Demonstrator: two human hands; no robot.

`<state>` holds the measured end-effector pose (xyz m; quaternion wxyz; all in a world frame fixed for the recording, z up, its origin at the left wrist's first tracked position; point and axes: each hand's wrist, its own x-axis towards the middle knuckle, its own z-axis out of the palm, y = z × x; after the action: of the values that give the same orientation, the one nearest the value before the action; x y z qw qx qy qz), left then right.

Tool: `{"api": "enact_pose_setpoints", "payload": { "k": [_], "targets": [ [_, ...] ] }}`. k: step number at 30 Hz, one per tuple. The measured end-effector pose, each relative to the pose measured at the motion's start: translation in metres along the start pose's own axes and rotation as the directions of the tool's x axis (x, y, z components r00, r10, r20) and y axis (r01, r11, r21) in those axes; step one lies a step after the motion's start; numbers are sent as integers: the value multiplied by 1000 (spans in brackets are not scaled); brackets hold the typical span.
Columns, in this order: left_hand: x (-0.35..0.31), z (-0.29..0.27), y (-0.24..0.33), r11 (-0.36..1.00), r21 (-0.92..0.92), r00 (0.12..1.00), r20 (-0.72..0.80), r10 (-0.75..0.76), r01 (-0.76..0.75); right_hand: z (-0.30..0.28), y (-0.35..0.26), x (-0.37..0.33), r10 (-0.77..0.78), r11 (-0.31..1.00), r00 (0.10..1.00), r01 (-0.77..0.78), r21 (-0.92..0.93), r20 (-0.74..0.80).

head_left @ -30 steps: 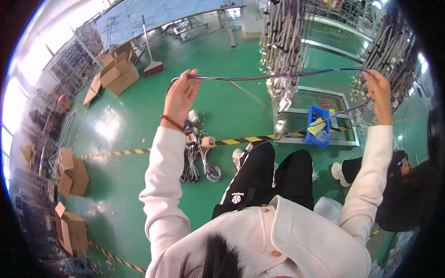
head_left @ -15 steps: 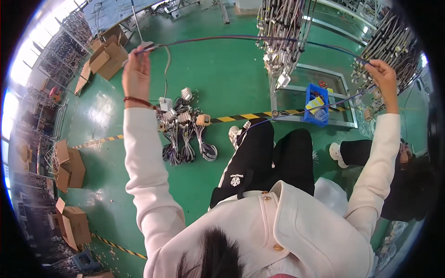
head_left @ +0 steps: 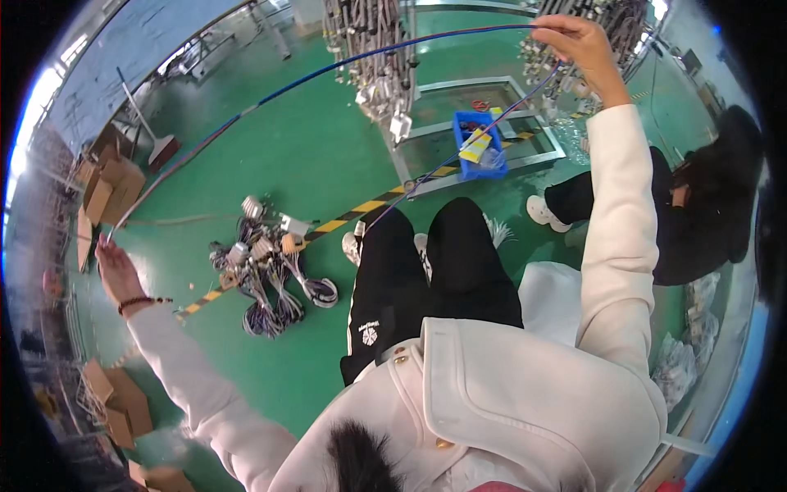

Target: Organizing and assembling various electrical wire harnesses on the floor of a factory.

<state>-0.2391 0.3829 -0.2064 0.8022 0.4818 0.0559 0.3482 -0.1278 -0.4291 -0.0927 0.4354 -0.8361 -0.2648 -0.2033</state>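
A long, thin wire harness (head_left: 336,66), blue and red with a greyish stretch at the left, arcs between my raised hands. At the far left, my left hand (head_left: 120,272) has its fingers closed on one end of it. My right hand (head_left: 580,51), up at the upper right, pinches the harness between thumb and fingers. From there a loose length slants back down past the blue bin to my knee. A thin grey cable runs from near my left hand toward a white connector (head_left: 295,225). That connector lies by the coiled cable bundles (head_left: 275,307) on the floor.
The blue bin (head_left: 480,170) holds yellow labels and stands on a metal frame (head_left: 426,88). Cable bundles (head_left: 369,41) hang ahead. Open cardboard boxes (head_left: 115,184) and a broom (head_left: 164,149) are at left. Another person (head_left: 697,205) sits close on my right. Striped tape crosses the green floor.
My hands have moved farther apart, the left one outward and down, the right one upward. More of the harness is stretched between them. The view has shifted to the right.
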Motion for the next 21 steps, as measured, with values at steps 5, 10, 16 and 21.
{"api": "enact_pose_setpoints", "payload": {
  "k": [5, 10, 16, 21],
  "targets": [
    [9, -44, 9, 997, 29, 986, -148, 76, -73, -27, 0, -4, 123, 972, 981, -150, -183, -150],
    [5, -88, 11, 998, 44, 964, -261, 49, -39, -61, 22, -11, 202, 963, 941, -140, 231, -272],
    [4, -133, 7, 996, -72, 968, -248, 28, -47, -92, 17, 16, 183, 810, 861, 142, 569, -475],
    [-17, -161, 4, 992, -118, 955, -295, -4, -32, -77, 4, 35, -103, 426, 989, 140, 894, -106]
  ]
}}
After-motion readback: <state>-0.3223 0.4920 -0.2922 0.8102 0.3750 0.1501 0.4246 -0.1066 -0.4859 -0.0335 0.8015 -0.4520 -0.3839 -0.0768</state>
